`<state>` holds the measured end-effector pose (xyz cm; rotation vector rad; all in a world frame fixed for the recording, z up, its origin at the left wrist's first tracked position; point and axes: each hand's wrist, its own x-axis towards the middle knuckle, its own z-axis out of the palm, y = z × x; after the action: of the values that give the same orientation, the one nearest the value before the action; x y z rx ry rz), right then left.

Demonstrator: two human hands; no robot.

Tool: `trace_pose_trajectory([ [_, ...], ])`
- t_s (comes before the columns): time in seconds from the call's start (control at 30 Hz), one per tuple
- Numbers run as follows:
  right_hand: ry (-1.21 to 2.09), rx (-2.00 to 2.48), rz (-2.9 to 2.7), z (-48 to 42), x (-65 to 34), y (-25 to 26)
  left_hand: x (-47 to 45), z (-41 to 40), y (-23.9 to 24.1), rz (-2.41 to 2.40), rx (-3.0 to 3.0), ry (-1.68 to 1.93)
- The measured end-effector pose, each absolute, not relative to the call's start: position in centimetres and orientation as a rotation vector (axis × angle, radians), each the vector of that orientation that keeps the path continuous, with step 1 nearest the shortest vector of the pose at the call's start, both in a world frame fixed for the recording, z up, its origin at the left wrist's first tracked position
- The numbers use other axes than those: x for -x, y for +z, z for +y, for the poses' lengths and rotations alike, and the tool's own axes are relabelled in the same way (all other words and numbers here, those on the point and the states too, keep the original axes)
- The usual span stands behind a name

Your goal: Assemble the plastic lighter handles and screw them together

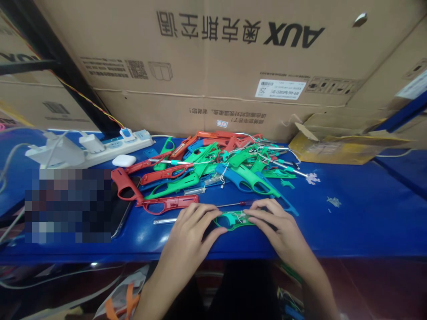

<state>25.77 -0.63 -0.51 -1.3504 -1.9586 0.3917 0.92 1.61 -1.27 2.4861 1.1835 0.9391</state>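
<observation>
Between my two hands at the front of the table lies a green gas-lighter housing (232, 218), its inside up, with a thin white wire and small parts in it. Its metal tube (165, 221) sticks out to the left, past my fingers. My left hand (195, 231) pinches the trigger-loop end between fingers and thumb. On the other end, my right hand (275, 222) has its fingertips closed over the housing. Just behind lies a screwdriver (245, 203) with a dark red handle. A heap of red, green and blue lighter housings (187, 184) spreads beyond it.
A power strip (116, 149) with plugged-in chargers and a white earphone case (124, 161) sit at the left. Near them lies a phone (122, 211), partly blurred out. Small pale parts (332, 202) lie at the right. An open carton (333, 149) and a large cardboard box (200, 89) stand behind.
</observation>
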Motion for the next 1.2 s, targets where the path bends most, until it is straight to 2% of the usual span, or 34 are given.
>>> trace_pose_trajectory([
  [0.7, 0.434, 1.323, -2.144, -0.7, -25.9, -0.2, -0.9, 1.6, -1.2, 1.190, -2.483, 0.933],
  [1.2, 0.346, 1.387, -2.268, -1.2, -24.9, 0.1, -0.8, 1.7, -1.1, 1.188, -2.442, 0.868],
])
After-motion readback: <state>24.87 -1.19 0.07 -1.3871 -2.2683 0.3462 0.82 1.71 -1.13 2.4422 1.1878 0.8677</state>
